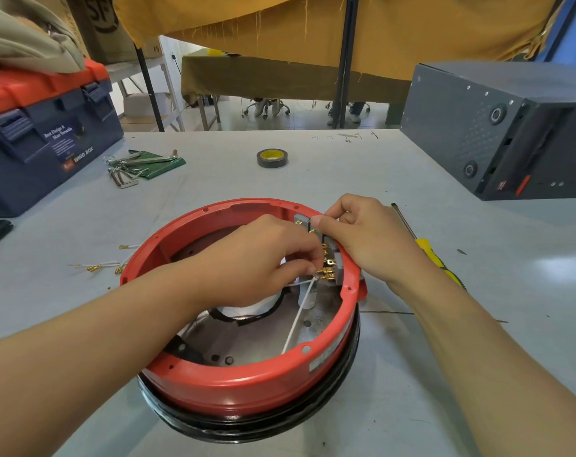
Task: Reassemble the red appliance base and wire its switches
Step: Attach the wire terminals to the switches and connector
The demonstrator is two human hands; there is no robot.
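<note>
Red plastic appliance base point(234, 384), ringed in black at the bottom, sat on the grey table point(412, 374) directly beneath both forearms, open side up. Left hand point(257, 258) reached inside the ring, fingers curled, thumb and forefinger pinching a white wire point(296, 321) at its brass terminal, right against the brass tabs of the grey switches point(332, 268) mounted on the inner wall. The wire ran from that pinch down toward the near rim. Right hand point(369, 235) sat just beyond and right of the left, fingers curled over the rim, thumb tip pressed on a switch body; whether it gripped the switch or only steadied it could not be told. Yellow-handled screwdriver point(428, 252) lay just right of the right wrist. Loose white wires point(105, 263) with brass ends lay left of the left hand, outside the base. Farther out: tape roll point(272, 157), hex keys point(138, 166), blue-and-orange toolbox point(46, 140) far left, dark grey case point(497, 127) far right.
</note>
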